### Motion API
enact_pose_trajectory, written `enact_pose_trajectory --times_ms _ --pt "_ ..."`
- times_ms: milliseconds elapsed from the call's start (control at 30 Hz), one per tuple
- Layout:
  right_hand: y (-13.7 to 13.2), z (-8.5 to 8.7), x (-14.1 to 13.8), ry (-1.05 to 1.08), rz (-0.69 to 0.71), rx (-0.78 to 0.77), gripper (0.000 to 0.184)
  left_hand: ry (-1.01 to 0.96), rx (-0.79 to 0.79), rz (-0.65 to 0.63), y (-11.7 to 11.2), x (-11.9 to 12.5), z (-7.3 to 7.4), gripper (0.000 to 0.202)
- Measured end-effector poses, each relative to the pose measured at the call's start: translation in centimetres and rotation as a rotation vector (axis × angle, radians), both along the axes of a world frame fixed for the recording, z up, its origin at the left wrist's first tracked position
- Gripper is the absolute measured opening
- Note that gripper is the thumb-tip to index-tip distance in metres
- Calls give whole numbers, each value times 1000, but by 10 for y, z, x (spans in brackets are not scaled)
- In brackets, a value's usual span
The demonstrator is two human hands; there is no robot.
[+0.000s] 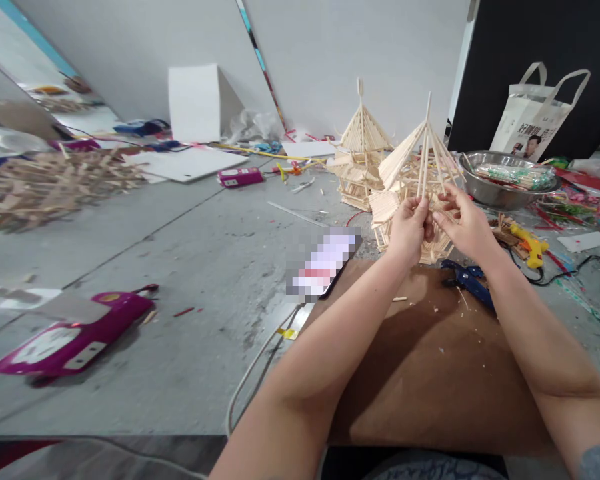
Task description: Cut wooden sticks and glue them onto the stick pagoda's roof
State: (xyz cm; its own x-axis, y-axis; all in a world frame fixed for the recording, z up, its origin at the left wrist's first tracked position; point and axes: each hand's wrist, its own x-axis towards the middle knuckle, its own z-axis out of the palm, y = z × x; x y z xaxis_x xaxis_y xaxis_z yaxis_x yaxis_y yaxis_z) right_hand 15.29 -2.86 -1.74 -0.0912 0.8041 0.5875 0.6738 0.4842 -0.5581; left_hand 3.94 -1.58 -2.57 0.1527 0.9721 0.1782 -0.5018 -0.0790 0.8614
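Right of centre, the left hand (pixel 407 230) pinches a stick (pixel 423 163) that stands nearly upright along the model (pixel 395 167) roof. The right hand (pixel 463 227), fingers together, meets the stick's foot from the right; I cannot tell whether it grips.

Both hands (pixel 410 230) (pixel 464 225) on a stick pagoda (pixel 405 167) over brown board (pixel 430 373)

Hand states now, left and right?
Left hand: closed on a thin pale wooden stick of the stick-built pagoda model.
Right hand: against the same model; grip cannot be told.
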Motion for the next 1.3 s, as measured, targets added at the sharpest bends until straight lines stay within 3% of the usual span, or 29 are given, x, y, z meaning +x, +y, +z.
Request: enact_pose_trajectory --times_ms 467,1300 --pt "1 -1 -1 5 13 6 56 -32 -35 0 -1 -2 6 7" --pt "-1 0 -1 27 20 -19 57 -131 -61 -35 -2 1 3 11"
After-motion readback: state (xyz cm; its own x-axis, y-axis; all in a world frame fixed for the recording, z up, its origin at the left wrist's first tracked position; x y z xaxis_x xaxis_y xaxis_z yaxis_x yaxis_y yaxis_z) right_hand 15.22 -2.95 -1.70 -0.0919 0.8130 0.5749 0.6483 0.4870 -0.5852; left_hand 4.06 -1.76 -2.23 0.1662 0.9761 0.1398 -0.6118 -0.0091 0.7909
